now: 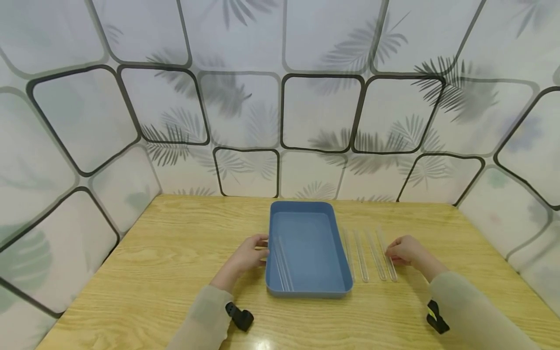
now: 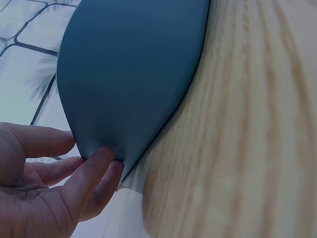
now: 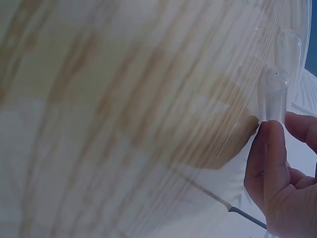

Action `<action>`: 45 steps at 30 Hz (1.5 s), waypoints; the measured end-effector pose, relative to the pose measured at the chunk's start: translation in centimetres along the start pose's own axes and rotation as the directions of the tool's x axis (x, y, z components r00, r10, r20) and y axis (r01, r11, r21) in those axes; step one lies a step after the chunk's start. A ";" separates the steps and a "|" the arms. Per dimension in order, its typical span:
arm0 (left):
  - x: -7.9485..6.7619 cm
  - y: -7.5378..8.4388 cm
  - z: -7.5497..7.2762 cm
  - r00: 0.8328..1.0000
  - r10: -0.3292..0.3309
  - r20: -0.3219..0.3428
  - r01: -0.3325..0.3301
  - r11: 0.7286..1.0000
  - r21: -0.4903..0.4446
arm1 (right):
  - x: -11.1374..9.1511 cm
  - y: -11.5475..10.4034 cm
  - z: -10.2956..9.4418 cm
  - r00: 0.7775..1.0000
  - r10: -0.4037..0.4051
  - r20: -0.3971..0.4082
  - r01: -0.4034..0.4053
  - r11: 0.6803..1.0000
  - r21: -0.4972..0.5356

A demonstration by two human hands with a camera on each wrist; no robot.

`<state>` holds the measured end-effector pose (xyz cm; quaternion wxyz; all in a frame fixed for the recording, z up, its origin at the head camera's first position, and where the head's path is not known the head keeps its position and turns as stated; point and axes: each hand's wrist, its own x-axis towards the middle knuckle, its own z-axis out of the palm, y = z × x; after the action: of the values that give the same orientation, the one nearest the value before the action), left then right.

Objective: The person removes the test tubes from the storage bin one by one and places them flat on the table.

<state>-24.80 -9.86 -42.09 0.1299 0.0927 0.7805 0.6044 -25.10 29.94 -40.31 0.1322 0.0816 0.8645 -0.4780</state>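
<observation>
Left hand steadies tray, right hand pinches rightmost clear tube.
Left hand (image 1: 251, 253) at blue tray's (image 1: 310, 243) left wall, fingers relaxed, slightly apart, tips touching outside; tray flat on table (image 1: 175, 253), could skid or tip if those fingers push hard. Inside, along left side, clear tubing (image 1: 283, 267), count unclear; could roll if tray tilts. Right of tray, three loose tubes (image 1: 360, 255) side by side; a sideways knock could scatter them. Right hand (image 1: 408, 251) has thumb and fingers closed narrow on the held tube (image 3: 273, 96), at row's right end; smooth surface could slip from a light pinch.
</observation>
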 end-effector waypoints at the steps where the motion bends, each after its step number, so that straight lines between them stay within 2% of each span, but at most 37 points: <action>1: 0.0 0.0 0.0 1.000 0.001 0.001 -0.001 1.000 -0.002 | 0.0 0.0 0.0 1.000 -0.002 0.001 0.002 1.000 0.000; 30: -0.3 0.3 0.2 1.000 -0.007 -0.007 0.007 1.000 -0.025 | 0.3 0.3 0.1 1.000 -0.006 0.005 0.006 1.000 -0.029; 45: -0.1 0.0 0.2 1.000 -0.004 -0.007 0.004 1.000 -0.002 | 0.0 0.1 -0.2 1.000 0.014 0.000 -0.014 1.000 -0.021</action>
<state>-24.62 -9.76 -42.09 0.1284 0.0887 0.7807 0.6050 -25.07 30.12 -40.28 0.1364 0.0864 0.8688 -0.4681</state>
